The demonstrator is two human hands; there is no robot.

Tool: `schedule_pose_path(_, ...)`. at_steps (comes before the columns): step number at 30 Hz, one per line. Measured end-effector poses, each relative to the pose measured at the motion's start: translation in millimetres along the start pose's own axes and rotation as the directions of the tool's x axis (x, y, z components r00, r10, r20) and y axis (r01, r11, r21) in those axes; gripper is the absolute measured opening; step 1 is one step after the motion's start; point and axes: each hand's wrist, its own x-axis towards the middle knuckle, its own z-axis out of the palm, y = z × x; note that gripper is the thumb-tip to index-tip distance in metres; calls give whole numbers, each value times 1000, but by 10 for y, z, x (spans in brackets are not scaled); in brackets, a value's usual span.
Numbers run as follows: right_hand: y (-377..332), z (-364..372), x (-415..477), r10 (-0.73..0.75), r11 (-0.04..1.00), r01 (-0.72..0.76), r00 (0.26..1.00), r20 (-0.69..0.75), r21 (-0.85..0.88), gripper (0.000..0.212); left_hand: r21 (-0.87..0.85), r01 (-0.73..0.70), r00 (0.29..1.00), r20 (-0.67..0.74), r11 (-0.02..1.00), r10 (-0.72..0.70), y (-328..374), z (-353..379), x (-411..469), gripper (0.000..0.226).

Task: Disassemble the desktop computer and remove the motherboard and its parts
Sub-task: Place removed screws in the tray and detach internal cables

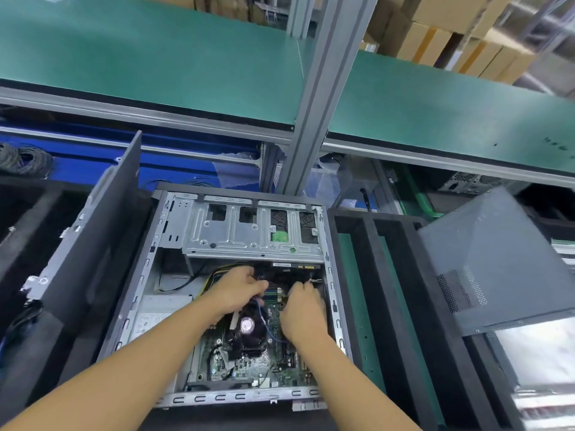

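The computer case [174, 399] lies open on its side on the bench, and the motherboard [249, 363] is still in the bottom of it with the fan [247, 325] on top. The person's left hand [238, 289] grips a bunch of black cables [259, 273] just under the drive cage [249, 236]. The right hand [301, 311] has its fingers curled down by the board's edge. It's too blurry to tell if it's holding anything.

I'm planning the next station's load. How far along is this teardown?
Done: the case lies open, no panel covering it. In hand: the left hand grips cables just below the drive cage; the right hand works beside it, its grip unclear. Left: the motherboard still sits in the case with its cooler fan mounted, and the drive cage is in place.
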Motion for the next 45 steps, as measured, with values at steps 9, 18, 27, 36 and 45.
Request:
schedule_pose_path(9, -102, 96, 245, 39, 869, 70, 977, 209, -490, 45, 560, 78, 973, -223, 825, 60, -214, 261, -59, 41)
schedule_pose_path(18, 88, 91, 274, -37, 849, 123, 984, 175, -514, 37, 607, 82, 966, -244, 790, 88, -239, 368, -57, 36)
schedule_pose_path(27, 35, 74, 289, 11, 924, 24, 996, 90, -382, 27, 674, 71, 951, -269, 735, 154, -193, 391, -165, 36)
schedule_pose_path(36, 73, 113, 127, 57, 996, -68, 984, 168, 58, 22, 629, 33, 930, -304, 777, 207, -182, 347, -202, 27)
schedule_pose_path(45, -32, -133, -137, -286, 94, -382, 874, 392, 920, 23, -151, -312, 933, -234, 938, 273, 52, 84, -431, 15)
